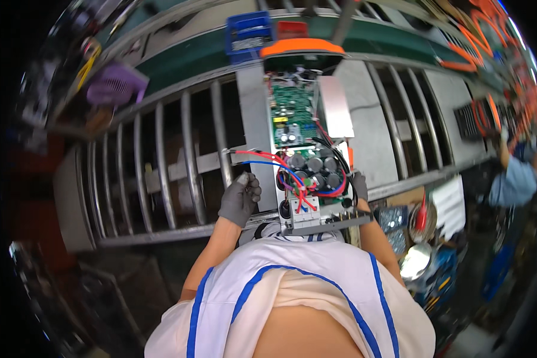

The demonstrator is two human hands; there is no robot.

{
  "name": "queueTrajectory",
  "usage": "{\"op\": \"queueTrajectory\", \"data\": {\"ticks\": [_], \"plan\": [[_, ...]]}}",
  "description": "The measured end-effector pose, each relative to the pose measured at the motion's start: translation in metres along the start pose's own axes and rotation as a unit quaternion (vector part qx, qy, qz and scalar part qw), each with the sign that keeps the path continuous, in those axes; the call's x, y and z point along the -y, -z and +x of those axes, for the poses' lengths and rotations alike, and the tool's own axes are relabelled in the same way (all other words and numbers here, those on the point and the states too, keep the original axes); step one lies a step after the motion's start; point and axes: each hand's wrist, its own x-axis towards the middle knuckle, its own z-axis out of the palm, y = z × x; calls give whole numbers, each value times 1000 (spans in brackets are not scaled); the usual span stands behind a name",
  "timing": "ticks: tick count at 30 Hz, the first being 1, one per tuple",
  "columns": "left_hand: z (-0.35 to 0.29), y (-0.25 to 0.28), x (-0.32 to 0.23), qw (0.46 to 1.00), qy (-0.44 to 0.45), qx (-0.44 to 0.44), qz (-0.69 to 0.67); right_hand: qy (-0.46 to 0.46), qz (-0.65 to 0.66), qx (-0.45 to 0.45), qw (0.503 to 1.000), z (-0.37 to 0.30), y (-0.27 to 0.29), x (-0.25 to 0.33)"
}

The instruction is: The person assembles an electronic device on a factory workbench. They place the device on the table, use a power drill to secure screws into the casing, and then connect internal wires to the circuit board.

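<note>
An opened electrical unit (307, 155) lies in front of me, with a green circuit board (291, 107), several black cylindrical capacitors (314, 164) and an orange-topped end panel (302, 46). Red wires (259, 154) and a blue wire (262, 163) stick out of it to the left. Just below their loose ends is my left hand (241, 200), grey-gloved, its fingers curled closed; what they hold, if anything, is hidden. My right hand (360, 186), also gloved, is at the unit's right side beside black cables (340, 156); its fingers are mostly hidden. A white breaker (305, 210) sits at the near end.
Metal conveyor rollers (188, 149) run to both sides. Beyond the unit stand a blue bin (249, 36) and a red bin (292, 29). A purple fan-like part (114, 86) is at far left. At right, a red bottle (422, 216) stands near small-part trays; another person (513, 182) works farther off.
</note>
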Motion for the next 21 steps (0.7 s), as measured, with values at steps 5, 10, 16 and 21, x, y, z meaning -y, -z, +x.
{"op": "queueTrajectory", "data": {"ticks": [5,10,16,21], "plan": [[-11,34,41,995,29,-30,-90,13,-4,-10,1000,24,-33,-21],[-4,24,33,994,25,-46,-92,-35,243,-17,969,40,-1,-26],[48,21,14,996,-55,-30,-69,17,486,183,854,64,181,63],[138,-2,-3,995,-47,64,-60,223,457,69,858,19,275,173]]}}
